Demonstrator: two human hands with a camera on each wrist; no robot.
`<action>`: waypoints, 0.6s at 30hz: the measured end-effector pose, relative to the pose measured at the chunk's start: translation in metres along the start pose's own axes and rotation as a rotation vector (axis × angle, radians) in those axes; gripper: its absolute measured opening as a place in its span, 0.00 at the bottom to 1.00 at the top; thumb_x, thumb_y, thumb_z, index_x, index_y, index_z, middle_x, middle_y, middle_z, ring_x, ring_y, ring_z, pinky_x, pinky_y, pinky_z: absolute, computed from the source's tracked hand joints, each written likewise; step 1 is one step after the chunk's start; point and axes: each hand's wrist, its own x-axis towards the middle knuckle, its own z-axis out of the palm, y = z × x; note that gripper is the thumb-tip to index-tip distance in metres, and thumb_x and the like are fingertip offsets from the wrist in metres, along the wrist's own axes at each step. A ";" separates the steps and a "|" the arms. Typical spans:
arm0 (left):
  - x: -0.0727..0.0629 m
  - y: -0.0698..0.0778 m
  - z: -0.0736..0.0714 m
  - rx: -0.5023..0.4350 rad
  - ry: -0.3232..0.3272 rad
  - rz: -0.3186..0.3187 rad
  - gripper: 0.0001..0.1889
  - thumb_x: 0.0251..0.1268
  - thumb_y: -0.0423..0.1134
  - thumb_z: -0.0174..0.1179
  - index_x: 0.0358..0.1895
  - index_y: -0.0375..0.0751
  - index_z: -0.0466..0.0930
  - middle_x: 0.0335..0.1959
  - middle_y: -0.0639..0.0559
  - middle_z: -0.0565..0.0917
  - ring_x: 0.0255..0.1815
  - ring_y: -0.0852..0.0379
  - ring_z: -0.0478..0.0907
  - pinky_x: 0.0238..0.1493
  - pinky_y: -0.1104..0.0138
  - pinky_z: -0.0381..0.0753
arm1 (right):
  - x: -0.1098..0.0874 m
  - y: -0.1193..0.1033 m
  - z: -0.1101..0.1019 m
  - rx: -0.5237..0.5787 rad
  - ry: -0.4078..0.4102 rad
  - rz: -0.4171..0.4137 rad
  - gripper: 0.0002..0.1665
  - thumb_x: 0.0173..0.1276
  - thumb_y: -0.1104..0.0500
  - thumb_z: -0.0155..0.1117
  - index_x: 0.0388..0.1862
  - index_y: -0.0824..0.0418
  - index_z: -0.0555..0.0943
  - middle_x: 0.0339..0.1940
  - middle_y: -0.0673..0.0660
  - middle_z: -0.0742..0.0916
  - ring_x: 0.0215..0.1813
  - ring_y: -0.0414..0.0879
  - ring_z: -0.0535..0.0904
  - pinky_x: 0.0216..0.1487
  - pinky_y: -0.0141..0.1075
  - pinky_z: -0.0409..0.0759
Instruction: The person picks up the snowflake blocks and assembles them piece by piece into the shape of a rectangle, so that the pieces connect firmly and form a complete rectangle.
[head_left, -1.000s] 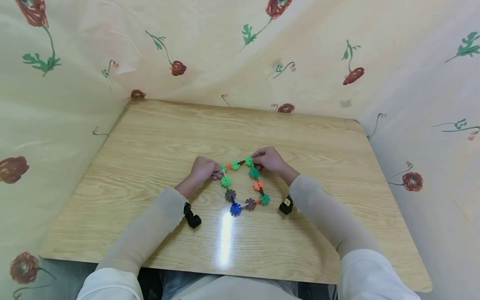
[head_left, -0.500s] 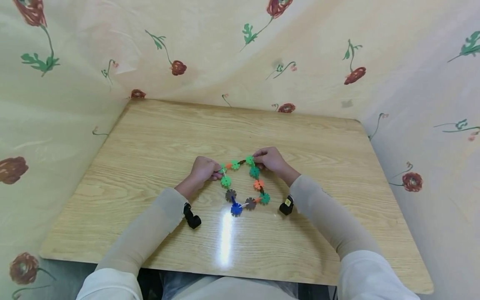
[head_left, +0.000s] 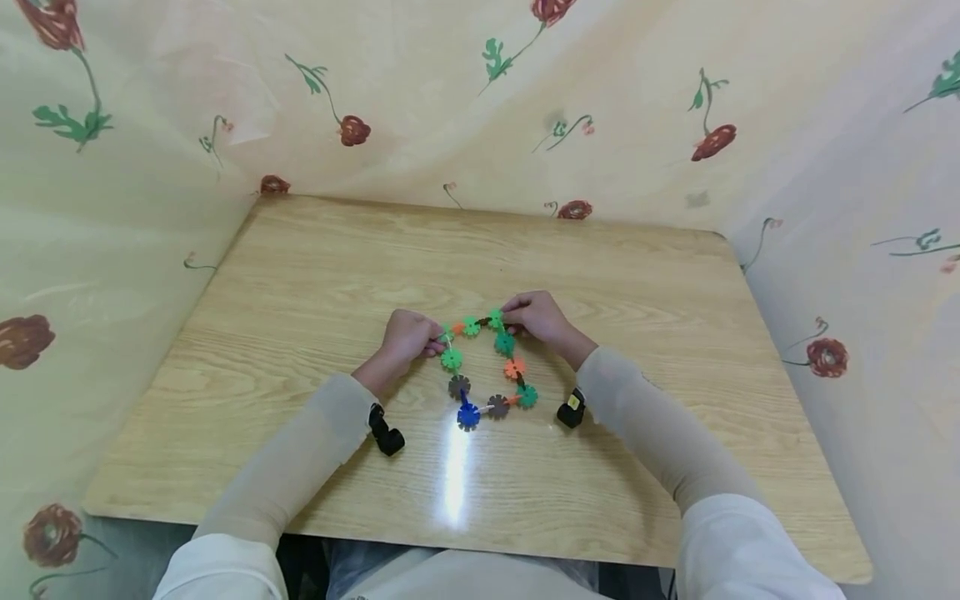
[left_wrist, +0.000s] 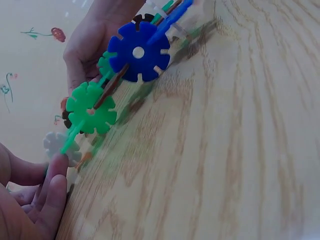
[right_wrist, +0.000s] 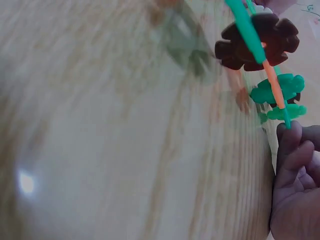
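A closed ring of notched plastic discs, slotted edge to edge, is held at its far side above the wooden table (head_left: 315, 267). Its discs are green, orange, grey, brown and white, with a blue disc (head_left: 468, 416) nearest the body. At the far left corner, my left hand (head_left: 408, 335) pinches a green disc (head_left: 447, 334). My right hand (head_left: 538, 318) grips another green disc (head_left: 496, 317) at the far right corner. Close up in the left wrist view, a green disc (left_wrist: 91, 111) stands just beyond the fingertips. A brown disc (right_wrist: 257, 42) tilts above my hand in the right wrist view.
Black wrist cameras (head_left: 387, 437) sit strapped at both cuffs. A flower-patterned sheet (head_left: 420, 92) hangs along the back and sides of the table. Glare marks the tabletop between the arms.
Both hands keep their grip on the ring. The right hand and the ring's right side have shifted very slightly left. The head view has tilted a little.
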 end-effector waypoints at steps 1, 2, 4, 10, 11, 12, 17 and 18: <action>0.001 0.000 0.001 -0.001 0.007 -0.001 0.09 0.65 0.26 0.59 0.43 0.24 0.85 0.28 0.41 0.87 0.21 0.58 0.83 0.25 0.72 0.84 | 0.000 0.000 0.000 -0.001 -0.005 0.001 0.10 0.71 0.61 0.67 0.46 0.66 0.86 0.33 0.59 0.87 0.30 0.47 0.82 0.28 0.34 0.79; 0.001 -0.001 0.001 0.000 0.012 -0.004 0.09 0.65 0.26 0.59 0.43 0.24 0.85 0.28 0.41 0.87 0.21 0.58 0.83 0.24 0.72 0.84 | 0.001 0.001 -0.001 0.000 -0.010 0.000 0.10 0.71 0.61 0.67 0.46 0.67 0.86 0.34 0.59 0.87 0.30 0.47 0.83 0.28 0.34 0.79; 0.002 0.000 0.002 0.007 0.023 -0.005 0.08 0.65 0.25 0.59 0.43 0.24 0.85 0.29 0.40 0.88 0.21 0.58 0.83 0.24 0.73 0.84 | 0.001 0.000 -0.001 -0.003 -0.012 -0.002 0.10 0.70 0.61 0.67 0.45 0.67 0.86 0.33 0.59 0.87 0.30 0.47 0.82 0.28 0.34 0.79; 0.003 0.002 0.004 0.026 0.048 0.010 0.07 0.66 0.26 0.61 0.42 0.26 0.86 0.30 0.40 0.88 0.22 0.58 0.83 0.24 0.74 0.83 | -0.001 -0.005 -0.002 0.004 0.015 -0.007 0.08 0.69 0.62 0.69 0.42 0.67 0.87 0.29 0.57 0.86 0.26 0.45 0.79 0.26 0.33 0.76; 0.003 0.002 0.003 0.029 0.048 0.013 0.07 0.66 0.26 0.61 0.42 0.26 0.86 0.31 0.40 0.88 0.22 0.58 0.83 0.24 0.73 0.83 | 0.000 -0.005 -0.002 0.010 0.013 -0.007 0.08 0.69 0.62 0.69 0.41 0.67 0.87 0.28 0.57 0.86 0.26 0.45 0.79 0.26 0.33 0.76; 0.004 0.002 0.003 0.025 0.045 0.010 0.07 0.66 0.26 0.61 0.43 0.26 0.86 0.31 0.40 0.88 0.23 0.58 0.84 0.25 0.73 0.83 | 0.000 -0.005 -0.002 0.013 0.008 -0.009 0.07 0.68 0.63 0.69 0.41 0.67 0.87 0.28 0.56 0.86 0.26 0.45 0.79 0.25 0.33 0.76; 0.008 0.003 -0.001 0.026 -0.002 -0.019 0.08 0.68 0.26 0.61 0.45 0.25 0.85 0.32 0.39 0.88 0.24 0.57 0.84 0.26 0.72 0.85 | -0.002 -0.001 -0.006 -0.036 -0.042 0.004 0.09 0.69 0.60 0.70 0.44 0.65 0.86 0.28 0.56 0.87 0.25 0.44 0.78 0.22 0.32 0.73; 0.009 0.004 -0.001 0.034 -0.017 -0.016 0.09 0.68 0.26 0.61 0.46 0.25 0.85 0.32 0.39 0.88 0.24 0.56 0.84 0.26 0.72 0.85 | -0.003 0.000 -0.007 -0.051 -0.049 0.008 0.10 0.69 0.60 0.70 0.44 0.64 0.86 0.28 0.56 0.87 0.24 0.44 0.78 0.21 0.32 0.72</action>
